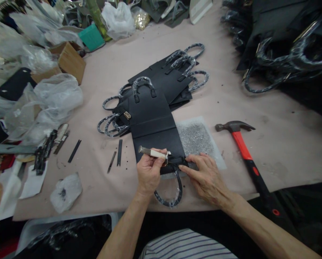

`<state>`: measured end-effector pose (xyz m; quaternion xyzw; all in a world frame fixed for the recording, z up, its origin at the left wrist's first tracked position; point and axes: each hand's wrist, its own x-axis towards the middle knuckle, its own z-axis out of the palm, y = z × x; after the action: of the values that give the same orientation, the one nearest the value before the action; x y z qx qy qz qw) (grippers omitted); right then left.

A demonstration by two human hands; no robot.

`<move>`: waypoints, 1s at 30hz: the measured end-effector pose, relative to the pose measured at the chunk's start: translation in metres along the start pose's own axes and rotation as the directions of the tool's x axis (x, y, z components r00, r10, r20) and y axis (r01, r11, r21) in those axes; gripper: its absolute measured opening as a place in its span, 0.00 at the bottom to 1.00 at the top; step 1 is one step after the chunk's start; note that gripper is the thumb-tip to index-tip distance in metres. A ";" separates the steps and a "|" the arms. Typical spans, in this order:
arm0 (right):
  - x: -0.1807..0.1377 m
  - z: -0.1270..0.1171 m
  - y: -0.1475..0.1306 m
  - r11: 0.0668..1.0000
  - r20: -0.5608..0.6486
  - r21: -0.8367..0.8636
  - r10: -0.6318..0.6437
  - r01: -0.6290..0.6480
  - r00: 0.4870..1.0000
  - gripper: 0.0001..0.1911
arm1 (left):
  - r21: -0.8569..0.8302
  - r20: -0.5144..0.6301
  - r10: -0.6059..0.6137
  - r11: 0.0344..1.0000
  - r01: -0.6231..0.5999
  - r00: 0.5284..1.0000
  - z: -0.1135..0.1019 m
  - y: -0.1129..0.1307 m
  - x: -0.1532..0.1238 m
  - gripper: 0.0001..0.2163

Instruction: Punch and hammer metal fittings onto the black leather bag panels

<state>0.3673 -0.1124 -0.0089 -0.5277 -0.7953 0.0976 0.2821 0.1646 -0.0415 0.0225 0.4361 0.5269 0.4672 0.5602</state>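
My left hand [149, 169] is closed around a slim white-handled tool [154, 154] with a metal end that points left. Close to its fingertips is a small shiny metal piece, partly hidden. Thumb and forefinger of my right hand [204, 172] pinch the end of a short black strap [176, 160]. This strap lies across the near edge of a black bag panel [157, 133]. Below it, a plastic-wrapped handle [180, 190] loops toward me. A speckled slab [197, 140] under clear plastic sits partly beneath the panel.
To the right lies a claw hammer [243, 144] with a red and black grip. More black panels [171, 79] with wrapped handles are stacked behind. Dark strips [119, 153] lie left. Plastic bags [55, 97] and a cardboard box [71, 63] crowd the left side; a bag pile [279, 43] stands right.
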 end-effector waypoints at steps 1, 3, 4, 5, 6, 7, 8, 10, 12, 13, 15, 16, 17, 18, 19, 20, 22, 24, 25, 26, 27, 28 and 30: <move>0.000 0.000 0.000 1.000 -0.005 0.004 0.002 -0.002 1.000 0.23 | 0.005 0.004 0.002 1.000 -0.002 1.000 0.000 0.000 0.000 0.12; -0.001 0.001 0.000 1.000 -0.018 0.021 0.014 -0.014 1.000 0.23 | 0.014 0.005 0.012 1.000 -0.012 1.000 0.000 -0.001 0.000 0.11; -0.001 0.001 -0.001 0.999 -0.025 0.037 0.026 -0.025 0.999 0.22 | 0.018 0.001 0.018 1.000 -0.018 1.000 0.000 -0.001 0.000 0.11; -0.001 0.001 -0.003 0.998 -0.034 0.058 0.041 -0.039 0.999 0.22 | 0.020 -0.005 0.021 1.000 -0.021 1.000 0.001 0.000 0.000 0.11; -0.001 0.002 -0.004 0.995 -0.048 0.081 0.058 -0.054 0.997 0.21 | 0.021 -0.012 0.020 1.000 -0.020 1.000 0.001 0.000 0.000 0.11; 0.000 0.003 -0.007 0.992 -0.067 0.100 0.079 -0.072 0.995 0.21 | 0.021 -0.020 0.018 1.000 -0.017 1.000 0.001 0.000 0.000 0.12; 0.001 0.004 -0.009 0.989 -0.089 0.114 0.101 -0.091 0.991 0.21 | 0.018 -0.026 0.013 1.000 -0.013 1.000 0.002 0.001 0.000 0.12; 0.003 0.007 -0.015 0.984 -0.138 0.125 0.146 -0.129 0.980 0.20 | 0.010 -0.030 0.006 1.000 -0.006 1.000 0.002 0.001 0.000 0.13; 0.005 0.010 -0.019 0.979 -0.177 0.126 0.182 -0.161 0.967 0.19 | 0.004 -0.024 0.008 1.000 -0.008 1.000 0.002 0.001 0.000 0.13; 0.006 0.012 -0.020 0.977 -0.189 0.127 0.196 -0.174 0.962 0.18 | 0.001 -0.020 0.009 1.000 -0.009 1.000 0.001 0.001 0.000 0.13; 0.008 0.014 -0.022 0.975 -0.200 0.121 0.208 -0.187 0.957 0.17 | -0.003 -0.014 0.013 1.000 -0.013 1.000 0.001 0.000 0.000 0.12; 0.008 0.015 -0.022 0.977 -0.205 0.110 0.204 -0.185 0.957 0.17 | -0.004 -0.010 0.016 1.000 -0.016 1.000 0.000 0.000 0.001 0.12; 0.008 0.016 -0.022 0.980 -0.213 0.094 0.193 -0.177 0.958 0.16 | -0.004 -0.006 0.019 1.000 -0.019 1.000 0.000 -0.001 0.001 0.11; 0.008 0.017 -0.021 0.984 -0.221 0.075 0.177 -0.164 0.959 0.16 | -0.002 0.001 0.023 1.000 -0.023 1.000 0.000 -0.001 0.001 0.11; 0.008 0.018 -0.021 0.987 -0.230 0.058 0.161 -0.152 0.960 0.16 | 0.000 0.009 0.027 1.000 -0.027 1.000 0.000 -0.001 0.001 0.11; 0.007 0.019 -0.021 0.989 -0.237 0.043 0.148 -0.142 0.960 0.16 | 0.002 0.019 0.028 1.000 -0.028 0.999 0.000 -0.001 0.001 0.11; 0.007 0.020 -0.020 0.990 -0.246 0.027 0.142 -0.140 0.959 0.16 | 0.005 0.047 0.032 0.999 -0.032 0.998 0.000 -0.001 0.000 0.10; 0.007 0.021 -0.020 0.989 -0.247 0.025 0.150 -0.149 0.957 0.16 | 0.014 0.081 0.043 0.999 -0.045 0.996 0.000 -0.001 0.000 0.08; 0.007 0.021 -0.021 0.988 -0.247 0.025 0.153 -0.152 0.957 0.15 | 0.025 0.097 0.049 0.998 -0.052 0.994 0.000 -0.001 -0.001 0.08; 0.008 0.021 -0.021 0.988 -0.246 0.025 0.155 -0.154 0.957 0.15 | 0.041 0.111 0.054 0.997 -0.059 0.992 0.000 -0.001 -0.001 0.07; 0.008 0.021 -0.021 0.988 -0.246 0.027 0.156 -0.154 0.957 0.15 | 0.059 0.120 0.057 0.996 -0.064 0.991 0.000 -0.002 -0.002 0.07; 0.008 0.021 -0.021 0.987 -0.248 0.028 0.158 -0.156 0.956 0.15 | 0.076 0.125 0.057 0.995 -0.067 0.990 0.001 -0.002 -0.002 0.07; 0.009 0.021 -0.021 0.987 -0.255 0.030 0.161 -0.159 0.953 0.15 | 0.099 0.123 0.059 0.992 -0.072 0.991 0.002 -0.003 -0.002 0.07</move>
<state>0.3365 -0.1104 -0.0133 -0.5973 -0.7063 0.0547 0.3761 0.1667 -0.0439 0.0205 0.5088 0.5013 0.4306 0.5518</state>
